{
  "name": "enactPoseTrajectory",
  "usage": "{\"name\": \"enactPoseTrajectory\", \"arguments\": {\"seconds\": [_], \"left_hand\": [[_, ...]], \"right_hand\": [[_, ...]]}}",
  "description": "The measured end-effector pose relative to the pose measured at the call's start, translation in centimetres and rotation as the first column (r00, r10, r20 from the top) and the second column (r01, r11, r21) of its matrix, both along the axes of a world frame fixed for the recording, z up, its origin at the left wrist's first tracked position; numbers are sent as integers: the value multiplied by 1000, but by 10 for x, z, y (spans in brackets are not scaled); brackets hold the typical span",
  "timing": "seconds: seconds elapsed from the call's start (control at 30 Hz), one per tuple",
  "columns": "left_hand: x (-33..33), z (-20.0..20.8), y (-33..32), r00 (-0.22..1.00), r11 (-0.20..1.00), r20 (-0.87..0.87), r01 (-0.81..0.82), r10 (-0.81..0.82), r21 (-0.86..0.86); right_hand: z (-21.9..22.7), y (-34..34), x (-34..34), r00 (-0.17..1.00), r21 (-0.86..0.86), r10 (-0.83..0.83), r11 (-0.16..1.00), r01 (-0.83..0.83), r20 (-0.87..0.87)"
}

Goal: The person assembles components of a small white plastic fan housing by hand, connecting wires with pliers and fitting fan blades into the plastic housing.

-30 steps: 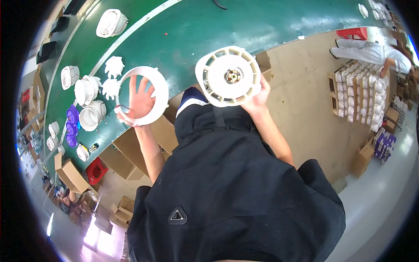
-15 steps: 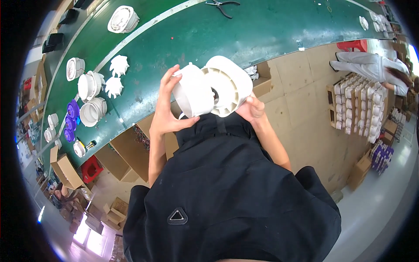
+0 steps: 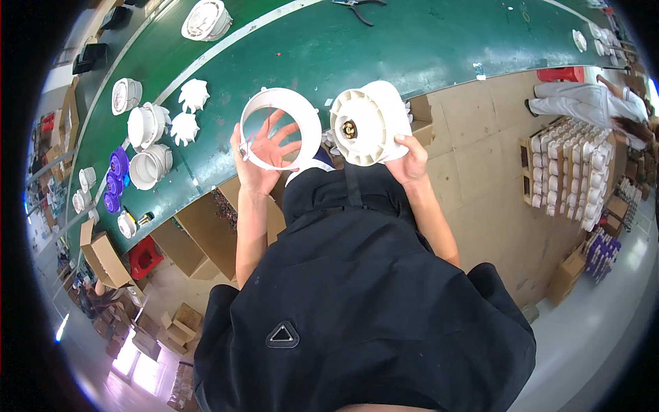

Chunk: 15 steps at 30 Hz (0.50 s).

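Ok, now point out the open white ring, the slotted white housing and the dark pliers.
Open white ring (image 3: 311, 130): head view, right side of its wall.
Slotted white housing (image 3: 366, 125): head view, face beside the metallic centre.
Dark pliers (image 3: 353, 4): head view, near the pivot.

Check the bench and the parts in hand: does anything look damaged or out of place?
Just one minor oddity: a small red speck on the green bench, perhaps a stray scrap. The white ring in the left hand and the white housing in the right hand show no clear damage.
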<state>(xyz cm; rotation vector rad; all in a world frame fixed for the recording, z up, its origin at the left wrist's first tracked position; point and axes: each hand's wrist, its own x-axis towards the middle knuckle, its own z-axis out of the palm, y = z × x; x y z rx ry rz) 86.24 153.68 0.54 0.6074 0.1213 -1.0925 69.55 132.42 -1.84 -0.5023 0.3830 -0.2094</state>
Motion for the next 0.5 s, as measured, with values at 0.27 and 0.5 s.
{"name": "enactPoseTrajectory", "arguments": {"seconds": [0.27, 0.5], "left_hand": [[1, -5, 0, 999, 999, 32, -31, 30, 42], [1, -10, 4, 999, 990, -4, -34, 34, -134]], "right_hand": [[1, 5, 3, 1000, -29, -14, 999, 14, 1], [0, 2, 2, 1000, 0, 8, 1000, -8, 0]]}}
